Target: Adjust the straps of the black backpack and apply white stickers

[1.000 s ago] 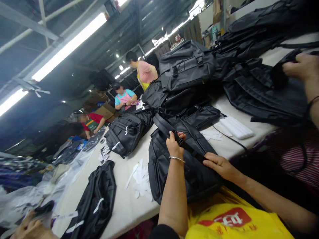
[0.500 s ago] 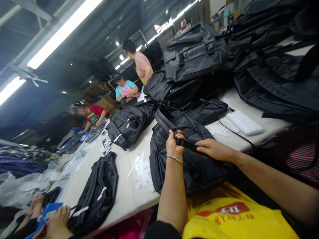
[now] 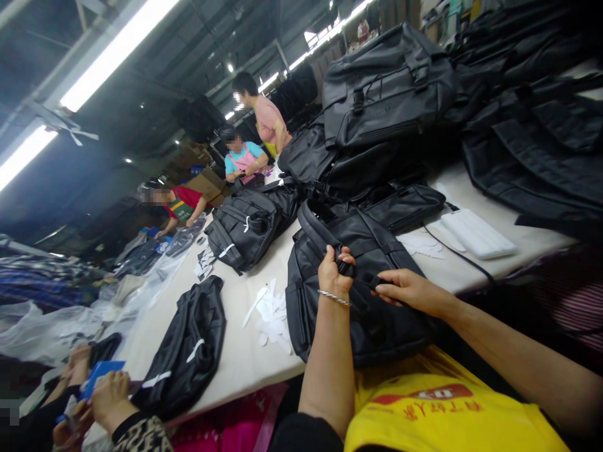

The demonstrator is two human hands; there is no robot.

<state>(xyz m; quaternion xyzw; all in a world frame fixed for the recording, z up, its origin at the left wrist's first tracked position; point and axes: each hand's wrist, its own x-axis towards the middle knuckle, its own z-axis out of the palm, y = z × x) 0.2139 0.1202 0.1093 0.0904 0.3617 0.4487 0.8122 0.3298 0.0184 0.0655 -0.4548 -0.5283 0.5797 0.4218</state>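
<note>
A black backpack (image 3: 306, 307) lies on the table in front of me with its shoulder straps facing up. My left hand (image 3: 335, 271), with a twisted silver bracelet at the wrist, is closed round the lower end of one padded shoulder strap (image 3: 316, 229). Something dark, perhaps a buckle, shows by its fingers. To the right, my right hand (image 3: 409, 290) pinches a short black piece of webbing (image 3: 375, 282) between thumb and fingers, above the backpack. A dark gap separates the two hands, and whether a band joins them is hard to make out.
White paper-like strips (image 3: 273, 314) lie left of the backpack, beside another black bag (image 3: 193, 345). A white packet (image 3: 478, 233) is at the right. Large black backpacks (image 3: 386, 100) are piled behind. A co-worker's hands (image 3: 110, 395) hold something blue at lower left; other people stand farther back.
The dark band stretched between my hands no longer shows clearly. My right hand now holds a short end, slightly apart from my left. My view has shifted a little.
</note>
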